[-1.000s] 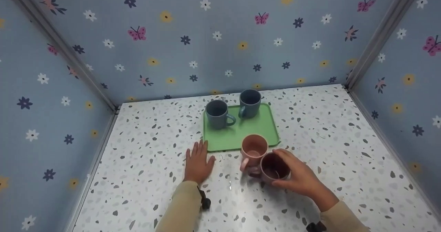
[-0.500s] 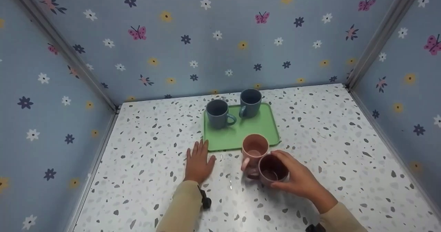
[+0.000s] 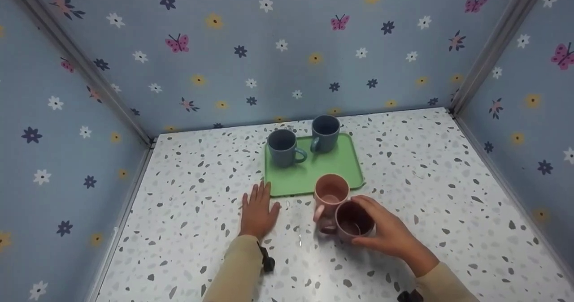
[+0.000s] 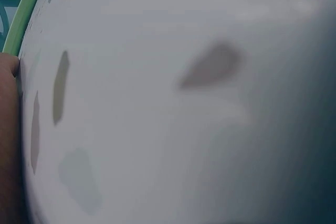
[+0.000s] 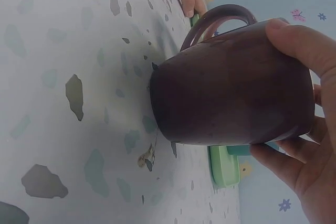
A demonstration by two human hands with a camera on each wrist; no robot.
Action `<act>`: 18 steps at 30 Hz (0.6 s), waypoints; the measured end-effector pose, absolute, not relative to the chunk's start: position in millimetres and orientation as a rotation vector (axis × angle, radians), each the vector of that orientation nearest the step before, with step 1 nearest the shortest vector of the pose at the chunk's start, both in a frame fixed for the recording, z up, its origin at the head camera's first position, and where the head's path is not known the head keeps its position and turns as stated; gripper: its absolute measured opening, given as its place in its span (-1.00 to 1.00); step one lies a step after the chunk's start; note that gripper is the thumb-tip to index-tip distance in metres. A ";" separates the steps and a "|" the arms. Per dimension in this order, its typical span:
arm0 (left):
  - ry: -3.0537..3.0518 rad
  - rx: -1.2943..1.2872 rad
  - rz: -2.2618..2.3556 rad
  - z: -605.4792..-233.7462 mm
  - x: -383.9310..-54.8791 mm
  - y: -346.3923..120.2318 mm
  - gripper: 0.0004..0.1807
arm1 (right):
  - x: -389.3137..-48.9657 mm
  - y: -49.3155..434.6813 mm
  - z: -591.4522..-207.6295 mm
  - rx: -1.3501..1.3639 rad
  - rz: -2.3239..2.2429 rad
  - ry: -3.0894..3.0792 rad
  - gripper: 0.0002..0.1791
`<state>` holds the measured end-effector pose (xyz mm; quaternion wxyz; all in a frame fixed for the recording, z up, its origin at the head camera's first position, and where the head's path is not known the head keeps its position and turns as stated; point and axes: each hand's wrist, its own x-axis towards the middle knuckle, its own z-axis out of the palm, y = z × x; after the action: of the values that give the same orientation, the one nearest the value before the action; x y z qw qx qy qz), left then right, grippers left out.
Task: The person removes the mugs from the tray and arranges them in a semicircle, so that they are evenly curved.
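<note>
Right hand [image 3: 388, 232] has the dark mug [image 3: 352, 225] pinched between thumb and fingers, lower right of centre in the head view. I'd hold it upright and watch its handle [image 5: 226, 10], which sits right by the pink mug [image 3: 331, 193]. Left hand [image 3: 258, 214] lies flat, fingers straight, by the tray [image 3: 298, 182], lower centre.
</note>
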<state>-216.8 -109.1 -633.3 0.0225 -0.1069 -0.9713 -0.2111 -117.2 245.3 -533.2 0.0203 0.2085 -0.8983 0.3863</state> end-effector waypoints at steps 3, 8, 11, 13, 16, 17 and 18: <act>-3.027 -0.328 -0.631 -633.8 -217.8 -108.9 -0.23 | -117.9 246.1 -533.8 0.648 1.205 -2.785 0.14; -3.021 -0.334 -0.609 -635.0 -220.0 -109.0 -0.23 | -118.4 247.6 -534.2 0.685 1.182 -2.766 0.12; -3.015 -0.335 -0.611 -635.3 -220.2 -109.0 -0.24 | -118.6 247.8 -532.6 0.718 1.176 -2.763 0.12; -3.025 -0.330 -0.613 -635.1 -219.8 -108.9 -0.23 | -119.1 247.3 -530.5 0.724 1.175 -2.787 0.14; -3.015 -0.332 -0.623 -634.8 -218.9 -108.8 -0.24 | -121.0 245.6 -526.8 0.718 1.158 -2.843 0.21; -3.012 -0.333 -0.624 -634.7 -218.7 -108.8 -0.24 | -121.8 245.0 -525.5 0.709 1.150 -2.865 0.24; -3.009 -0.334 -0.626 -634.7 -218.4 -108.8 -0.24 | -122.5 244.2 -524.1 0.698 1.141 -2.889 0.26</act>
<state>-218.4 -108.8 -634.7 0.0250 -0.1080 -0.9730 -0.2023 -122.5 244.2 -524.1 -0.0210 0.2193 -0.9072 0.3585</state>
